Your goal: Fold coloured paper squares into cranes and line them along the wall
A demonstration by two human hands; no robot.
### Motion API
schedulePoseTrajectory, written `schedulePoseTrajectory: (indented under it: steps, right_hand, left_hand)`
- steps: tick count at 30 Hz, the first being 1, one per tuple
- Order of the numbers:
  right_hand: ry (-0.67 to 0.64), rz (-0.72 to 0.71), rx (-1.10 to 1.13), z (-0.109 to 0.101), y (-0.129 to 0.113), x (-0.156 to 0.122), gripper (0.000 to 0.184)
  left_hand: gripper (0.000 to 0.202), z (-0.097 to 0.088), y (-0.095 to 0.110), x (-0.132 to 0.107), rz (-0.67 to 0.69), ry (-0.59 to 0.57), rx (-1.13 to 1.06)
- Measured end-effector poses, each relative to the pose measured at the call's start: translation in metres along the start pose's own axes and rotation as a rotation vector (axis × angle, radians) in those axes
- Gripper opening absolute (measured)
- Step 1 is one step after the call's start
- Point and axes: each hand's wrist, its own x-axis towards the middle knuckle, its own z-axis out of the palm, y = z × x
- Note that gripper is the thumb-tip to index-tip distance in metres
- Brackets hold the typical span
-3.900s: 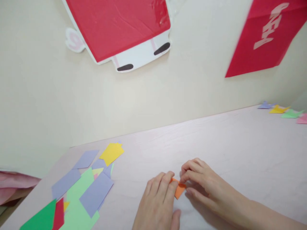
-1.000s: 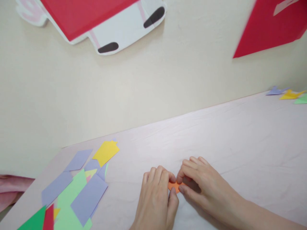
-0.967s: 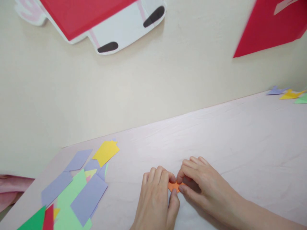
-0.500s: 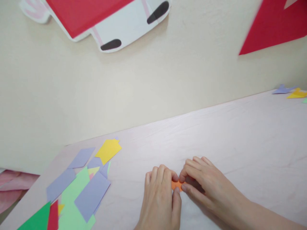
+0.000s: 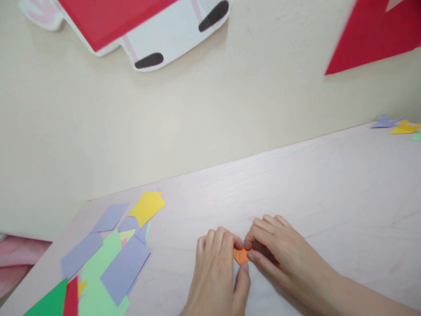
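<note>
A small folded piece of orange paper lies at the bottom middle of the head view, between the fingertips of both hands. My left hand is curled over its left side, thumb at the lower edge and index finger at the upper edge. From the right, my right hand pinches the paper's right side between thumb and index finger. Parts of the paper are hidden under the fingers. Both hands stay close to the pale covered surface.
Several loose paper pieces lie at the left: purple, light green, yellow, red and dark green. Small folded papers sit at the far right edge. Behind rises a pale wall with red-and-white decorations.
The left thumb has shifted slightly down and right, and a bit more of the orange paper shows. The right hand keeps its pinch. The whole view has drifted slightly.
</note>
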Motion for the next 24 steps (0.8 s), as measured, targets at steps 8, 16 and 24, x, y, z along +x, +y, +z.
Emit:
schedulePoseTrajectory:
  steps: [8, 16, 24]
  right_hand:
    - [-0.023, 0.017, 0.008, -0.0012, -0.0016, 0.0005, 0.017]
    - [-0.019, 0.018, 0.007, -0.0011, -0.0021, 0.0005, 0.018]
    - [-0.021, 0.013, -0.008, -0.0041, -0.0049, 0.0017, 0.013]
  left_hand:
    - [0.024, 0.0007, 0.0007, -0.0003, -0.002, -0.010, 0.007]
    - [0.025, -0.0013, 0.0004, 0.0009, -0.016, -0.017, 0.011]
    - [0.025, -0.0039, -0.0009, 0.0035, -0.009, -0.023, 0.015]
